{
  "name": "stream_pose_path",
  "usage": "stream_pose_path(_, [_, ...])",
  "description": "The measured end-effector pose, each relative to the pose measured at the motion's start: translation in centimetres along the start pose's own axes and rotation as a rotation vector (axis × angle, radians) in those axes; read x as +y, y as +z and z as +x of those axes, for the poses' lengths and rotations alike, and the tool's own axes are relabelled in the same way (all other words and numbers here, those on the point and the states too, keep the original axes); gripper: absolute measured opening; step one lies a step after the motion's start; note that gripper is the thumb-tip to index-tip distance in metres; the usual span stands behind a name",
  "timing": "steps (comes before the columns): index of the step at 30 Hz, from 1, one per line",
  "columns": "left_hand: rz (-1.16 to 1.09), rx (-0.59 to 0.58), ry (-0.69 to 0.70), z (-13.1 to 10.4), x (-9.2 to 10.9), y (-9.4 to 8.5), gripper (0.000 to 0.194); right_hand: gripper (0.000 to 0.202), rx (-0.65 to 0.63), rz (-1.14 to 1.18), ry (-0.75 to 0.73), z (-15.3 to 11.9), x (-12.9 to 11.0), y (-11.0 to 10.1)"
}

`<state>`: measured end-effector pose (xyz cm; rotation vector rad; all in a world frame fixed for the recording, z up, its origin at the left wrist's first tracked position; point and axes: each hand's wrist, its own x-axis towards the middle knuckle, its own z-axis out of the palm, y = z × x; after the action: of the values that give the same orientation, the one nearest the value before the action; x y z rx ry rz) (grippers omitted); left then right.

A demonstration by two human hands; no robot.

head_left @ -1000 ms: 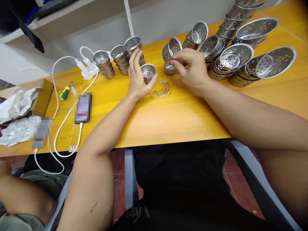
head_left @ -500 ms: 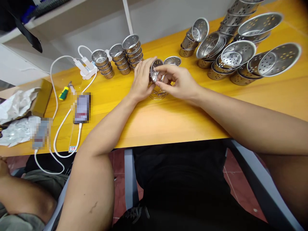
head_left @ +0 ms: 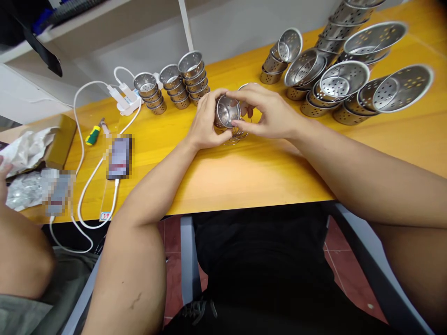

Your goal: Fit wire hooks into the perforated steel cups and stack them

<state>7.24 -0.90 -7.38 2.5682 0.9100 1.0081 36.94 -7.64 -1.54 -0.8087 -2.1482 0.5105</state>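
Note:
A perforated metal cup [head_left: 228,110] is held between my hands over the middle of the table, its open mouth facing up toward me. My left hand [head_left: 206,122] wraps its left side, with the thumb low at the front. The fingers of my right hand [head_left: 263,110] close on its right rim, thumb in front and forefinger on top. Thin wire rings [head_left: 239,136] lie just under the cup, partly covered by it and my fingers. Behind my right hand, the rim of another metal cup [head_left: 246,85] shows.
Stacks of perforated cups [head_left: 191,65] stand at back left; more stacks [head_left: 344,81], some leaning, stand at right. On the left are a screwdriver [head_left: 92,135], a phone [head_left: 119,157], white cables, a power strip [head_left: 128,103] and a cardboard box [head_left: 64,144]. A person's arm [head_left: 21,246] reaches in there.
The cup between my hands has turned its mouth more toward me. My right fingers have moved from inside its mouth to its rim. The other person's arm has come forward toward the box.

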Motion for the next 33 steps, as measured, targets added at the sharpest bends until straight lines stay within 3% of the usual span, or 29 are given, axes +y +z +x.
stream_pose_path(3, [0.004, 0.002, -0.023, -0.1, 0.2, -0.1, 0.119, 0.1, -0.032, 0.036, -0.017, 0.1, 1.0, 0.1])
stream_pose_path(9, [0.038, 0.026, 0.066, -0.3, -0.1, 0.0, 0.119, 0.084, -0.068, 0.019, -0.026, -0.1, 1.7, -0.4])
stream_pose_path(14, [0.079, 0.031, 0.127, -0.1, -1.0, 0.2, 0.119, 0.093, -0.037, 0.004, -0.143, 0.0, 1.7, -0.4])
stream_pose_path(21, [0.103, 0.02, 0.093, 0.3, -1.4, 0.9, 0.113, 0.102, 0.048, 0.232, 0.0, -0.4, 2.4, 2.1])
stream_pose_path(27, [0.09, -0.006, 0.106, 0.6, -1.4, 1.8, 0.113, 0.076, 0.204, 0.019, 0.102, -0.1, 1.0, 2.9])
stream_pose_path(33, [0.087, -0.034, 0.139, 0.7, -1.6, 2.3, 0.119, 0.07, 0.246, -0.149, 0.109, 0.2, 0.4, 3.1])
